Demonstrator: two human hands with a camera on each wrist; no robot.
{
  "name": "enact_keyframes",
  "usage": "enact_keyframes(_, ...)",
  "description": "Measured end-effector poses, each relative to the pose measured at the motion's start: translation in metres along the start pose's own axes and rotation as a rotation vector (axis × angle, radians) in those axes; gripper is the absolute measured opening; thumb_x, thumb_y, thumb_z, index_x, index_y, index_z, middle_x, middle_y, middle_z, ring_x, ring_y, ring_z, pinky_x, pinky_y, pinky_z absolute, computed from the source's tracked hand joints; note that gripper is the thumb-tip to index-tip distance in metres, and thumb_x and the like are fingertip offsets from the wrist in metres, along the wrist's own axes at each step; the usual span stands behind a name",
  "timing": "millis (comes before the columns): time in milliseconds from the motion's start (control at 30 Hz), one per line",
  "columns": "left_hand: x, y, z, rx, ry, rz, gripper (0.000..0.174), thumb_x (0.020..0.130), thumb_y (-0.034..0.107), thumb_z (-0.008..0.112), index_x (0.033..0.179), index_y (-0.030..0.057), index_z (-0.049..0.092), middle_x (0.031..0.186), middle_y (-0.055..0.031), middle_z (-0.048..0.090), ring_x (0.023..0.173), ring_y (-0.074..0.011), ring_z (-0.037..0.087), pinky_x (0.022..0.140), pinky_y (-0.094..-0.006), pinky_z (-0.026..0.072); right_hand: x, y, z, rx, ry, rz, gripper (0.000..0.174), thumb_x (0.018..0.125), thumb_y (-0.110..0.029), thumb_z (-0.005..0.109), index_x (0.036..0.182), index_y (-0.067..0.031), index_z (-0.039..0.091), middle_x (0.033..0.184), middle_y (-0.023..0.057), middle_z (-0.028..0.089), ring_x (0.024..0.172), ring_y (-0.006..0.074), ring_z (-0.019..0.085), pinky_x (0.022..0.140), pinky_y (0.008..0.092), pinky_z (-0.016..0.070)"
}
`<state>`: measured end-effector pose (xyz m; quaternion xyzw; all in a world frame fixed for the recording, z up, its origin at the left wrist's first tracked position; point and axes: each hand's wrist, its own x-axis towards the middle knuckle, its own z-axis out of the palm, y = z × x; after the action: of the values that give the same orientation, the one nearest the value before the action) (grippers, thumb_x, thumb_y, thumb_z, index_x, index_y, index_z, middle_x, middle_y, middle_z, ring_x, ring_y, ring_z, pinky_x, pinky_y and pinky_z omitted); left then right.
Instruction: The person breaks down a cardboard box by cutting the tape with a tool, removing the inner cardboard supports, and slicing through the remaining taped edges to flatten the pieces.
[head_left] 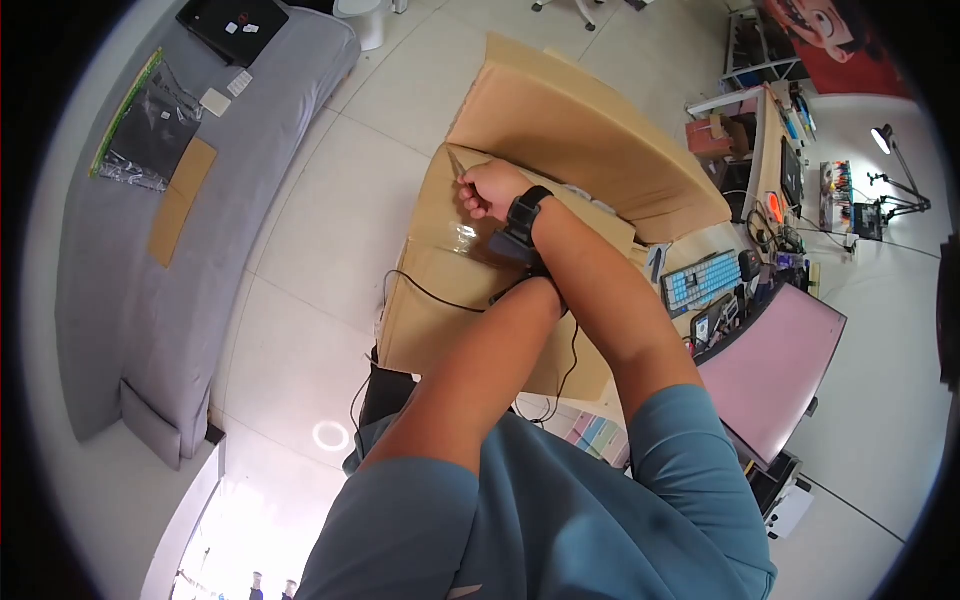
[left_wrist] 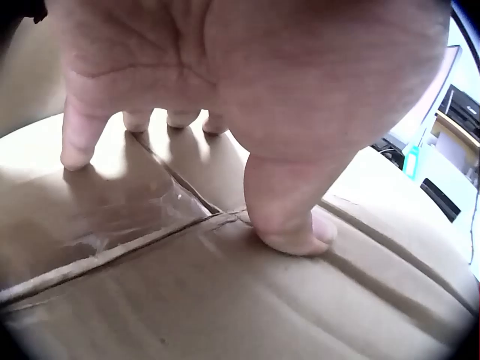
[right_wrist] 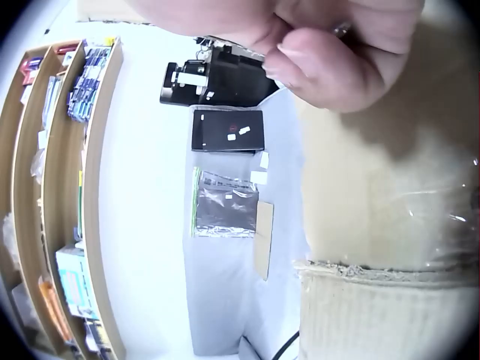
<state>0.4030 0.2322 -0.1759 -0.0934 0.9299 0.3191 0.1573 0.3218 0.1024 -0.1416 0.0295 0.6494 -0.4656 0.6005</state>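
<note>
A large cardboard box [head_left: 435, 325] stands before me, a raised flap [head_left: 600, 130] along its far side and clear tape [head_left: 463, 236] shining on its top. My right hand [head_left: 493, 189] is over the far left corner of the top, fingers curled round a thin, pointed, blade-like tool [head_left: 456, 163]. Most of that tool is hidden in the fist; only a metallic glint shows in the right wrist view. My left hand [left_wrist: 247, 82] presses on the cardboard with fingers spread, thumb beside the crossing seams. The right forearm hides it in the head view.
Right of the box, a desk carries a blue keyboard [head_left: 702, 281] and a monitor [head_left: 775, 370]. A black cable [head_left: 440, 299] runs across the box. At left a grey sofa [head_left: 190, 330] holds a black laptop [head_left: 235, 28], a plastic bag and a cardboard strip [head_left: 182, 200].
</note>
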Motion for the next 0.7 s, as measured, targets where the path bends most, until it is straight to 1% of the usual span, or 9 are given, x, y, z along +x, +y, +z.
enact_keyframes(67, -0.001, -0.002, -0.002, -0.021, -0.005, 0.010, 0.045, 0.093, 0.025, 0.058, 0.137, 0.0174, 0.055, 0.148, -0.0056, 0.047, 0.143, -0.0245, 0.031, 0.109, -0.0559, 0.0316, 0.000, 0.001, -0.001, 0.074, -0.054, -0.007, 0.014, 0.099, -0.013, 0.044, 0.088, -0.0060, 0.049, 0.067, 0.0009, 0.043, 0.055, 0.0132, 0.037, 0.047, 0.0293, 0.0293)
enact_keyframes(200, -0.009, -0.007, -0.005, -0.037, -0.022, 0.044, 0.044, 0.093, 0.025, 0.058, 0.136, 0.0165, 0.055, 0.146, -0.0065, 0.048, 0.142, -0.0246, 0.033, 0.109, -0.0538, 0.0322, 0.006, 0.005, 0.000, 0.096, -0.105, -0.044, 0.015, 0.101, -0.014, 0.043, 0.090, -0.0063, 0.049, 0.066, -0.0002, 0.040, 0.054, 0.0127, 0.036, 0.047, 0.0289, 0.0297)
enact_keyframes(267, -0.010, -0.011, -0.009, -0.032, -0.038, 0.070, 0.044, 0.093, 0.025, 0.058, 0.136, 0.0161, 0.056, 0.146, -0.0070, 0.049, 0.142, -0.0247, 0.034, 0.109, -0.0528, 0.0324, 0.014, 0.008, -0.002, 0.086, -0.124, -0.048, 0.023, 0.103, -0.023, 0.045, 0.090, -0.0053, 0.051, 0.063, 0.0010, 0.040, 0.054, 0.0148, 0.039, 0.047, 0.0313, 0.0319)
enact_keyframes(300, -0.012, -0.013, -0.010, -0.027, -0.045, 0.081, 0.043, 0.093, 0.025, 0.058, 0.136, 0.0159, 0.056, 0.145, -0.0072, 0.049, 0.141, -0.0247, 0.034, 0.109, -0.0523, 0.0326, 0.017, 0.009, -0.005, 0.105, -0.122, -0.060, 0.023, 0.103, -0.023, 0.045, 0.090, -0.0053, 0.051, 0.063, 0.0010, 0.040, 0.054, 0.0148, 0.039, 0.047, 0.0313, 0.0319)
enact_keyframes(367, -0.014, -0.016, -0.013, -0.017, -0.060, 0.096, 0.043, 0.093, 0.024, 0.058, 0.135, 0.0154, 0.056, 0.145, -0.0076, 0.050, 0.141, -0.0248, 0.035, 0.109, -0.0512, 0.0329, 0.016, 0.008, -0.003, 0.082, -0.108, -0.053, 0.017, 0.103, -0.015, 0.040, 0.093, -0.0043, 0.050, 0.065, -0.0003, 0.040, 0.054, 0.0124, 0.036, 0.046, 0.0281, 0.0304)
enact_keyframes(467, -0.006, -0.014, -0.019, -0.002, -0.089, 0.107, 0.042, 0.094, 0.024, 0.058, 0.134, 0.0148, 0.056, 0.144, -0.0083, 0.051, 0.140, -0.0249, 0.037, 0.109, -0.0497, 0.0333, 0.024, 0.015, -0.011, 0.206, -0.208, -0.061, 0.015, 0.102, -0.012, 0.041, 0.094, -0.0034, 0.050, 0.064, -0.0001, 0.040, 0.053, 0.0121, 0.036, 0.045, 0.0277, 0.0288)
enact_keyframes(600, -0.013, -0.036, -0.033, 0.015, -0.126, 0.130, 0.041, 0.094, 0.024, 0.057, 0.134, 0.0139, 0.057, 0.142, -0.0092, 0.053, 0.139, -0.0250, 0.039, 0.109, -0.0476, 0.0338, 0.030, 0.022, -0.018, 0.258, -0.161, -0.076, 0.011, 0.099, -0.010, 0.043, 0.093, -0.0043, 0.050, 0.062, -0.0003, 0.040, 0.050, 0.0114, 0.035, 0.042, 0.0274, 0.0262)
enact_keyframes(667, -0.015, -0.036, -0.036, 0.023, -0.141, 0.136, 0.040, 0.094, 0.024, 0.057, 0.133, 0.0134, 0.057, 0.141, -0.0097, 0.053, 0.138, -0.0251, 0.040, 0.110, -0.0466, 0.0341, 0.049, 0.031, -0.030, 0.410, -0.282, -0.038, 0.007, 0.096, -0.009, 0.046, 0.092, -0.0057, 0.050, 0.061, -0.0003, 0.042, 0.046, 0.0109, 0.035, 0.040, 0.0270, 0.0241)
enact_keyframes(700, -0.025, -0.046, -0.040, 0.026, -0.148, 0.139, 0.040, 0.094, 0.024, 0.057, 0.133, 0.0132, 0.057, 0.141, -0.0099, 0.054, 0.138, -0.0251, 0.040, 0.110, -0.0461, 0.0342, 0.051, 0.033, -0.032, 0.426, -0.288, -0.047, 0.007, 0.096, -0.009, 0.046, 0.092, -0.0057, 0.050, 0.061, -0.0003, 0.042, 0.046, 0.0109, 0.035, 0.040, 0.0270, 0.0241)
